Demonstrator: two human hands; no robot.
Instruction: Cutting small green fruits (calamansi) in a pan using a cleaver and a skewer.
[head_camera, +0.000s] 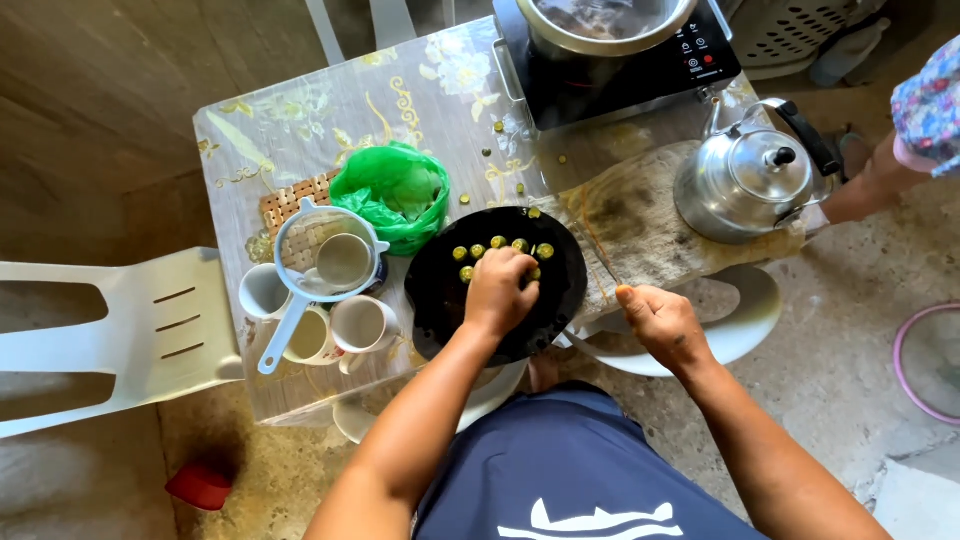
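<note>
A black round plate (450, 300) lies on the small table, with several small green round fruits (478, 250) in a row along its far side. My left hand (498, 292) reaches over the plate, its fingers curled down on the fruits at the right end of the row. My right hand (662, 322) is just right of the plate at the table's front edge. It is closed on the handle of a thin knife (598, 252), whose blade points away from me over a worn wooden cutting board (640, 215).
A green plastic bag (392, 192), several cups (362, 324) and a white strainer (300, 290) fill the table's left side. A metal kettle (745, 180) and a cooktop (610, 75) with a pot stand behind. White plastic chairs (110, 330) flank the table; another person's arm (870, 185) is at right.
</note>
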